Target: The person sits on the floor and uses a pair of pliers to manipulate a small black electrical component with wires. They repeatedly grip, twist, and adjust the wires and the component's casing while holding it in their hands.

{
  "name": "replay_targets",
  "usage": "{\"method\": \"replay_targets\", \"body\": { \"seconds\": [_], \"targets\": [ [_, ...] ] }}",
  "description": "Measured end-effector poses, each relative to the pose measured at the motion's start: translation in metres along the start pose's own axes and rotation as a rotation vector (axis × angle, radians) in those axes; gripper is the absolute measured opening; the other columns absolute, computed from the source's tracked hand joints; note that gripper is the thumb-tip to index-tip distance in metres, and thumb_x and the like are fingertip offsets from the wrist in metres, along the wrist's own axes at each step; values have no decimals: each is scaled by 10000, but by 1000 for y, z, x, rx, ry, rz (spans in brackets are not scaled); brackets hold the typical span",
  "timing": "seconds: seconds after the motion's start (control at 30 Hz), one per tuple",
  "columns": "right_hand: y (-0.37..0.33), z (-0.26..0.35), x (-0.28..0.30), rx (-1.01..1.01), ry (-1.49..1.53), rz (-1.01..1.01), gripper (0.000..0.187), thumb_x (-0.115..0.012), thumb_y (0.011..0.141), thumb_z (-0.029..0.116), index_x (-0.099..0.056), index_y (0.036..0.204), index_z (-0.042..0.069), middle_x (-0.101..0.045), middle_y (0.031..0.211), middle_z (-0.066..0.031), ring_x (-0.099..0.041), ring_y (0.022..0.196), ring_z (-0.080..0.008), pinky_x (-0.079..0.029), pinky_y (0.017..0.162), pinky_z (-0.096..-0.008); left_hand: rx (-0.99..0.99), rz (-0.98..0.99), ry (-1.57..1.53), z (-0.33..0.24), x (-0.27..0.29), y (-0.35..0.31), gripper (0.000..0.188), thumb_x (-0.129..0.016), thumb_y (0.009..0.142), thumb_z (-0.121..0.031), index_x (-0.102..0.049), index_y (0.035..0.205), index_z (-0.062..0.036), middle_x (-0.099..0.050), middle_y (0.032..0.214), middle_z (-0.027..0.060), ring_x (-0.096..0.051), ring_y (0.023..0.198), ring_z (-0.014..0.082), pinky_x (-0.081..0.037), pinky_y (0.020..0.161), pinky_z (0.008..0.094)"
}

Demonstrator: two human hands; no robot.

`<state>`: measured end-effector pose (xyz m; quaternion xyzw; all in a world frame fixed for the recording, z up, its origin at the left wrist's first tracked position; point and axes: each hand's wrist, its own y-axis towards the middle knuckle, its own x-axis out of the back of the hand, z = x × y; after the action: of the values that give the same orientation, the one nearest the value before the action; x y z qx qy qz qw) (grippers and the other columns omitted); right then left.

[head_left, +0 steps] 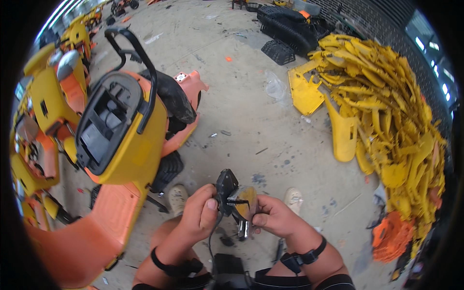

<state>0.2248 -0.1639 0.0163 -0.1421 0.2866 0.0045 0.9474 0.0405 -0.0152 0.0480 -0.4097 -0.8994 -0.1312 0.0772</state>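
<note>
In front of my body, my left hand [199, 212] is closed around a black plastic part [226, 187], with a thin dark cable [212, 239] hanging below. My right hand [276, 215] pinches a rounded piece with an amber-brown face [245, 202] and shiny silver parts at its lower end. The two pieces meet or overlap between my hands; whether they are joined, I cannot tell. A yellow and orange scooter [140, 145] with a black handlebar loop and an uncovered seat compartment stands to my left.
A tall heap of yellow plastic panels [382, 106] fills the right side, with orange round pieces [392, 237] at its near end. Black crates [278, 52] lie farther back. More yellow scooters [48, 101] line the far left. Small scraps litter the concrete floor [232, 121].
</note>
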Motion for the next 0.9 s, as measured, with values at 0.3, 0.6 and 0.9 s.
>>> {"method": "replay_targets", "body": {
  "seconds": [0.3,0.6,0.9],
  "targets": [
    [10,19,7,101,298,-492,345,-569,993,338,-553,1086,7,-648,920,-100,-615,701,-155,-513,598,-284,485,-448,-651,54,-7,5,391,-412,1029,-388,-600,946,-55,-568,740,39,-466,606,118,-363,559,265],
    [38,-10,54,-10,748,-824,321,-515,990,439,-516,1014,119,-545,800,-69,-533,657,-202,-493,618,-378,466,-411,-685,77,19,21,403,-361,1054,-345,-572,842,-75,-502,664,4,-409,566,104,-358,536,252],
    [30,12,25,53,279,-639,385,-521,979,485,-507,956,101,-549,656,-60,-515,504,-180,-464,507,-345,532,-366,-622,68,23,12,393,-371,1038,-359,-550,859,-59,-508,681,26,-443,599,135,-345,549,270]
  ]
}}
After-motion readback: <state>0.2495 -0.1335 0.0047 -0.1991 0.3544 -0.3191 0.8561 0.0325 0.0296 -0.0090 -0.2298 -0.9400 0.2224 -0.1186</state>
